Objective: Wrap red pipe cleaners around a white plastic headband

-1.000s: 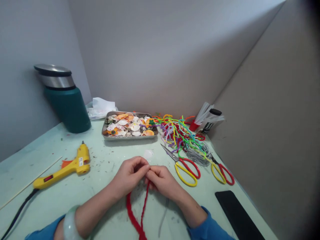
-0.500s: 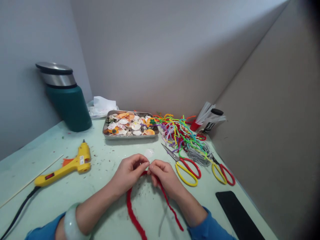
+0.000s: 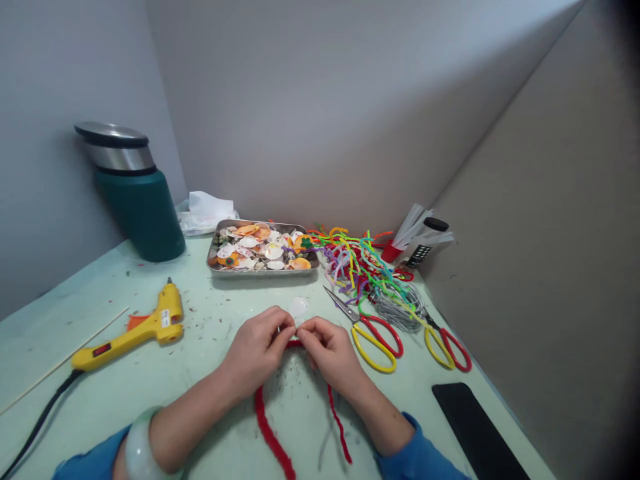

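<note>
My left hand (image 3: 259, 343) and my right hand (image 3: 327, 347) meet at the middle of the table, thumbs and forefingers pinched together. Both are closed on a fuzzy red pipe cleaner (image 3: 271, 437). Its thicker length hangs below my left hand toward the near edge, a short stretch shows between the hands, and a thinner tail drops below my right hand. The exact spot being pinched is hidden by my fingertips. Just beyond the fingers lies a small whitish translucent disc (image 3: 299, 306). Scissors with red and yellow handles (image 3: 374, 337) rest to the right of my right hand.
A metal tray (image 3: 263, 272) of shells stands at the back, beside a heap of colourful pipe cleaners (image 3: 360, 263). Leftward are a yellow glue gun (image 3: 135, 333) with its cord and a green bottle (image 3: 143, 213). Second scissors (image 3: 447, 347) and a black slab (image 3: 475, 427) lie right.
The fingertips stay pinched together while my right hand has turned slightly. The thin red tail has swung a little left. The whole view has shifted slightly.
</note>
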Motion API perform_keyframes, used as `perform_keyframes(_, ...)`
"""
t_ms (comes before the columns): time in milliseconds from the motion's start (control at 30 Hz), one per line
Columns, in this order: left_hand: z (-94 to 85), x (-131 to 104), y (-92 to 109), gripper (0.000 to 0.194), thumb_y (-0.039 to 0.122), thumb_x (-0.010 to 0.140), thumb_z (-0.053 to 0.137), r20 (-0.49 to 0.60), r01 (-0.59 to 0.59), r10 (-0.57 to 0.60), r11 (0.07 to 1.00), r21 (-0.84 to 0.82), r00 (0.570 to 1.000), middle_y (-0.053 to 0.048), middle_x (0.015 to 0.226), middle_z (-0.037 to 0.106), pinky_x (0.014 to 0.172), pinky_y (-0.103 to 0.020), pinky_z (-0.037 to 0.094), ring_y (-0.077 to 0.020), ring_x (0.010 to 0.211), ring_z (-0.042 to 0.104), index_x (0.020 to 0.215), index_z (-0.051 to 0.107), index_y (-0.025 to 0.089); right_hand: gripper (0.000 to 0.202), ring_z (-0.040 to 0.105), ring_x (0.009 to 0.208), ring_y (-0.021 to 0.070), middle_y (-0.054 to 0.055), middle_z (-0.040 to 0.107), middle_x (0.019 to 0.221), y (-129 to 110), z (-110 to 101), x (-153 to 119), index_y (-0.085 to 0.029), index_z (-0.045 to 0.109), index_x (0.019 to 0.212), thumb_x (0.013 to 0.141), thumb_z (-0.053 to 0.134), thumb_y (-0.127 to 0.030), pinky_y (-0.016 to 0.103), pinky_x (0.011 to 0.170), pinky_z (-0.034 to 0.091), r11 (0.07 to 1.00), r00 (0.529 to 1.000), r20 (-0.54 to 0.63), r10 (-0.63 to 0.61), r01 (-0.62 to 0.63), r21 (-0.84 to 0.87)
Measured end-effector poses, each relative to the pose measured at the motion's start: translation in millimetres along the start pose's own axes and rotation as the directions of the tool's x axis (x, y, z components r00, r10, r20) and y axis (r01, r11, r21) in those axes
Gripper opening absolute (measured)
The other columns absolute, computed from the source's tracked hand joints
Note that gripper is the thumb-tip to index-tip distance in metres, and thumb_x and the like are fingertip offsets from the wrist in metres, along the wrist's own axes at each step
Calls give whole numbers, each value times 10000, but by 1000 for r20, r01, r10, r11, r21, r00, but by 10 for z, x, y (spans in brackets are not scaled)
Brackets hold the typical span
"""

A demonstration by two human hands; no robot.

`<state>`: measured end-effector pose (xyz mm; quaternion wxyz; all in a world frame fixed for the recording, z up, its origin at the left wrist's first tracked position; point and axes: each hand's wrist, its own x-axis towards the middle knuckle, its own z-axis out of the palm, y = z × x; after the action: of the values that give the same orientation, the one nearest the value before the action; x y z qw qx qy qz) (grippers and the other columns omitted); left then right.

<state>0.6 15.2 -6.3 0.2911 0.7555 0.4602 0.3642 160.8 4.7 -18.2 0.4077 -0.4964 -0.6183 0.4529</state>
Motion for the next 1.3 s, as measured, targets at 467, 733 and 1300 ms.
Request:
perform_keyframes(467, 42, 44, -55, 181, 322, 795, 529, 122, 269, -241, 886, -378, 963, 50, 574, 464, 510, -211, 314, -95, 527, 400, 706, 524, 165, 204, 360, 398, 63, -72, 432, 433, -32, -55, 35, -144, 574, 740, 816, 540, -330, 178, 406, 269, 995, 995, 63, 76, -80, 66)
perform_keyframes(733, 28, 24, -65, 115, 206, 826, 497, -14, 12, -13, 1000, -21, 1000, -9, 790, 591, 625, -244, 376, -128, 669, 516, 833, 608, 180, 185, 384, 429, 69, -61, 456, 466, 28, -45, 46, -152, 554, 707, 816, 543, -301, 182, 426, 285, 997, 998, 29, 57, -59, 42)
perform_keyframes(1300, 35, -17, -43, 155, 205, 866, 428, 75, -44, 30, 978, 203, 997, -26, 799, 593, 658, -276, 393, -162, 728, 551, 800, 567, 194, 187, 391, 491, 74, -47, 465, 533, 16, -44, 36, -141, 583, 687, 795, 557, -291, 191, 465, 296, 998, 999, -46, -12, 8, -70)
